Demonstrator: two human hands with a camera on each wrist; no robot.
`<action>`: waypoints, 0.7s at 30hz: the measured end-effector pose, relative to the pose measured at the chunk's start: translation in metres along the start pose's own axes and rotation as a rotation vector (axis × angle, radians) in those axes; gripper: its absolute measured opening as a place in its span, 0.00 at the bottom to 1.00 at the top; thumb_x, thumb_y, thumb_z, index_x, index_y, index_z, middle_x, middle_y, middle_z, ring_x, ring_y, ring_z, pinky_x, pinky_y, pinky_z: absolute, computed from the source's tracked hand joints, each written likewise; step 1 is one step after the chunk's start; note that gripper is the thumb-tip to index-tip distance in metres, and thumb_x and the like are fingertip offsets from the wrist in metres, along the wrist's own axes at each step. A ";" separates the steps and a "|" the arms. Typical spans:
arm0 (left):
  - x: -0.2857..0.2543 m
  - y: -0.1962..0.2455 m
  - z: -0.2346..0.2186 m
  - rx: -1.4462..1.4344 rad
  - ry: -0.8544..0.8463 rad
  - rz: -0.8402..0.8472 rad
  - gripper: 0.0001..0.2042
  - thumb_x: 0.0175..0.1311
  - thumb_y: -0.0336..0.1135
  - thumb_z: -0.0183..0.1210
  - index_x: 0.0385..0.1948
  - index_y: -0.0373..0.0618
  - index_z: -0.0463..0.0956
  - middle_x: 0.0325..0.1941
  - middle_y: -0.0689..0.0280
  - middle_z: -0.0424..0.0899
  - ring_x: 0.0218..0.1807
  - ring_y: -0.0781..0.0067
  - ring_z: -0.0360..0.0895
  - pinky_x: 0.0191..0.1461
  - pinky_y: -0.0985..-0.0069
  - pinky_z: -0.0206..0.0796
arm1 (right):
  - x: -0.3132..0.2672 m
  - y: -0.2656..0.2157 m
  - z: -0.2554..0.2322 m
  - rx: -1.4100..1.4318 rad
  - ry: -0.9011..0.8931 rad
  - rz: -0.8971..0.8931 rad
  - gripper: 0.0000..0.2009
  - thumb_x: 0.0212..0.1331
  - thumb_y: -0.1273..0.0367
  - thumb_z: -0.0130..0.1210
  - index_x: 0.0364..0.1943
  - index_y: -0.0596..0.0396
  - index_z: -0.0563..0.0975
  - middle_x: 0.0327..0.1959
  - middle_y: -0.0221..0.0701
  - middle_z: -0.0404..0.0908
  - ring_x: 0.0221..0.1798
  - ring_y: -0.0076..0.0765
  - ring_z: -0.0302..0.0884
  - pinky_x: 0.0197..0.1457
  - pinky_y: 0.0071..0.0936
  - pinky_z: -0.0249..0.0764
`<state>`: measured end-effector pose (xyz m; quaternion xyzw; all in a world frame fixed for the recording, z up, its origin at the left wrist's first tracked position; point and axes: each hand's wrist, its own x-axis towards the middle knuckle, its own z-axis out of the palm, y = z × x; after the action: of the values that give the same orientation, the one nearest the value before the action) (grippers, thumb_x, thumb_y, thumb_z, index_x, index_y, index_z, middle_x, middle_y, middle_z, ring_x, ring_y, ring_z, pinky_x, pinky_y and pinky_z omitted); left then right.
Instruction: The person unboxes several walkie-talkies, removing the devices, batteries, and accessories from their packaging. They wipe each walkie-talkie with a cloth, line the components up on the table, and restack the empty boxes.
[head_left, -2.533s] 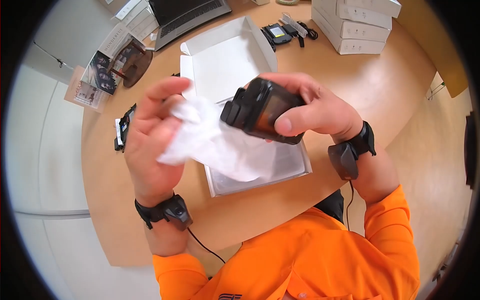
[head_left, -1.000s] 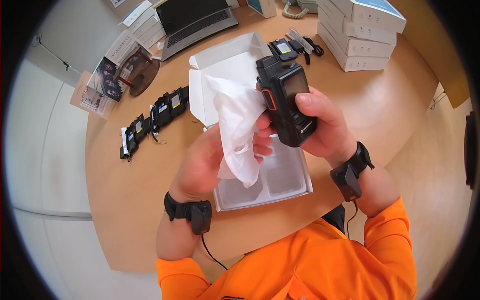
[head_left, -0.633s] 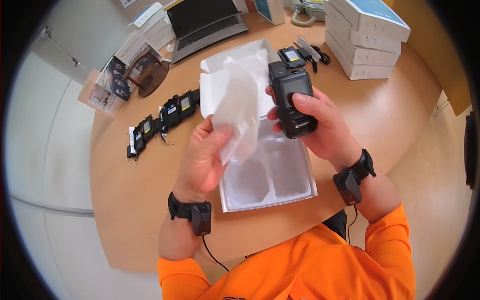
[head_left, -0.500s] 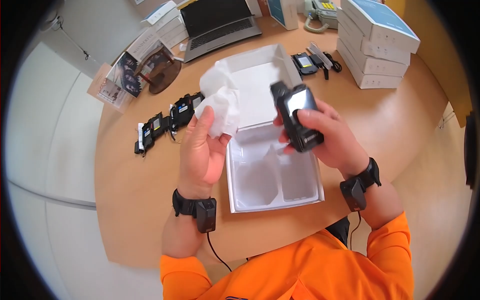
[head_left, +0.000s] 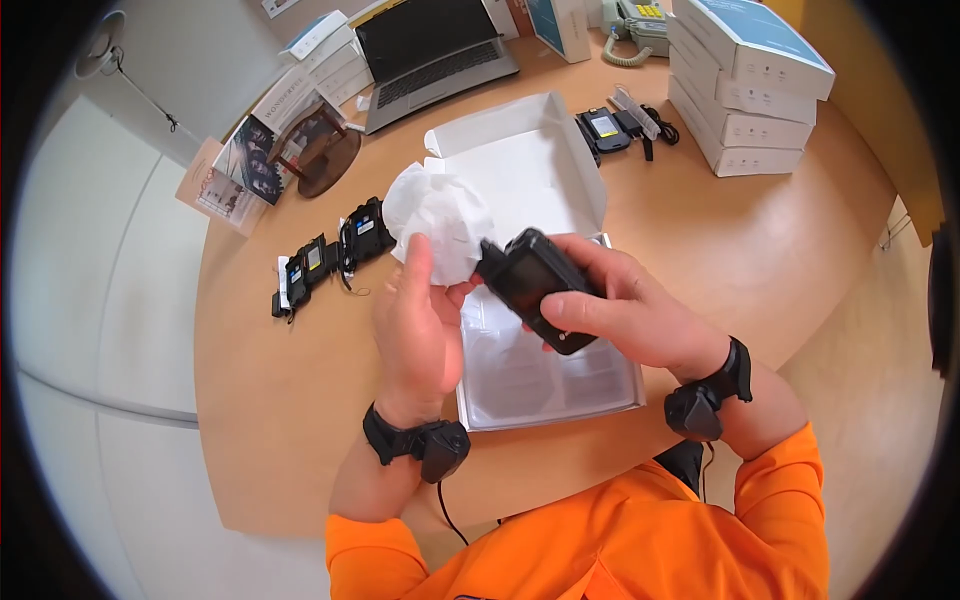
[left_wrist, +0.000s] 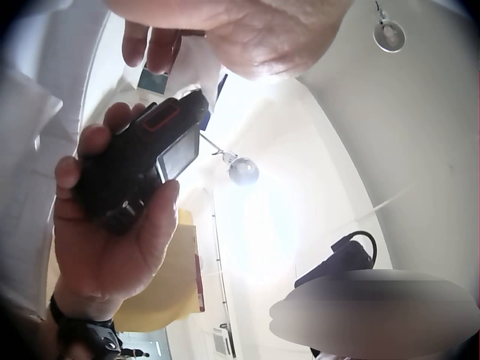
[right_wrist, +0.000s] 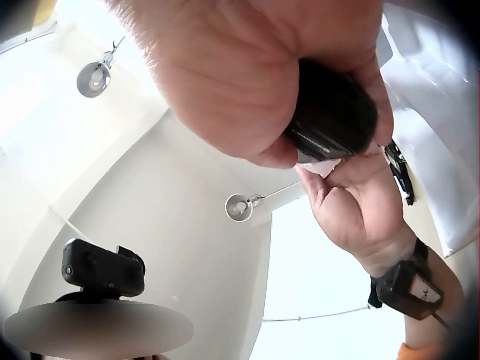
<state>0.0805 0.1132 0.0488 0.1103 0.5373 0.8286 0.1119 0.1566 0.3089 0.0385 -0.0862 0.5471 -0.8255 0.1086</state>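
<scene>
My right hand (head_left: pixel 630 305) grips a black handheld radio (head_left: pixel 535 285) with a screen, the thumb lying over its front. An orange-red outlined button shows on the radio's side in the left wrist view, where the right hand (left_wrist: pixel 112 255) wraps it from below. My left hand (head_left: pixel 415 340) holds a thin white wrapping bag (head_left: pixel 440 220) between thumb and fingers. The radio's top end reaches the bag's lower right edge. Beneath both hands lies an open white box (head_left: pixel 625 398) with a clear plastic tray (head_left: pixel 505 385) inside, its lid (head_left: pixel 530 165) tipped back.
Several black devices (head_left: pixel 315 260) lie in a row at the left. Further black gear (head_left: pixel 605 130) with a cable lies behind the lid. White boxes (head_left: pixel 765 130) are stacked at the back right. A laptop (head_left: pixel 435 60), telephone (head_left: pixel 640 35) and wooden stand (head_left: pixel 325 155) stand behind.
The left hand has lifted the bag off to the left, above the tray. The right hand has tilted the radio and brought its top end left to the bag. The head view has shifted.
</scene>
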 end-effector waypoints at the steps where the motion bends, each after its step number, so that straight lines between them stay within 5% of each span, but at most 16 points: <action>1: -0.003 0.000 0.003 0.029 -0.011 0.012 0.21 0.78 0.48 0.49 0.57 0.39 0.76 0.54 0.65 0.83 0.52 0.72 0.79 0.57 0.68 0.71 | 0.002 0.002 -0.002 -0.013 0.033 -0.035 0.27 0.67 0.63 0.60 0.67 0.57 0.67 0.50 0.32 0.81 0.48 0.25 0.79 0.51 0.27 0.78; 6: -0.009 -0.005 0.004 0.180 -0.167 -0.015 0.22 0.80 0.48 0.46 0.52 0.36 0.79 0.48 0.60 0.86 0.48 0.70 0.81 0.56 0.68 0.71 | 0.006 0.007 -0.006 0.001 0.126 -0.175 0.29 0.68 0.61 0.60 0.69 0.57 0.65 0.51 0.33 0.80 0.51 0.28 0.81 0.53 0.30 0.80; 15: -0.002 -0.004 0.002 0.049 0.019 0.005 0.23 0.80 0.50 0.45 0.58 0.38 0.74 0.53 0.62 0.85 0.50 0.72 0.81 0.57 0.66 0.71 | -0.003 -0.005 0.001 -0.079 0.074 -0.087 0.27 0.68 0.65 0.60 0.67 0.59 0.66 0.45 0.28 0.80 0.41 0.18 0.76 0.44 0.20 0.75; 21: -0.010 -0.007 0.002 0.232 -0.130 0.044 0.21 0.80 0.48 0.47 0.56 0.39 0.77 0.54 0.63 0.84 0.52 0.73 0.81 0.57 0.70 0.71 | 0.002 0.009 0.004 -0.105 0.146 -0.203 0.29 0.68 0.66 0.60 0.69 0.59 0.63 0.48 0.28 0.77 0.43 0.18 0.74 0.45 0.20 0.74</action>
<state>0.0912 0.1149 0.0427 0.1878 0.6184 0.7544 0.1149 0.1561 0.3015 0.0317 -0.0864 0.5844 -0.8066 -0.0199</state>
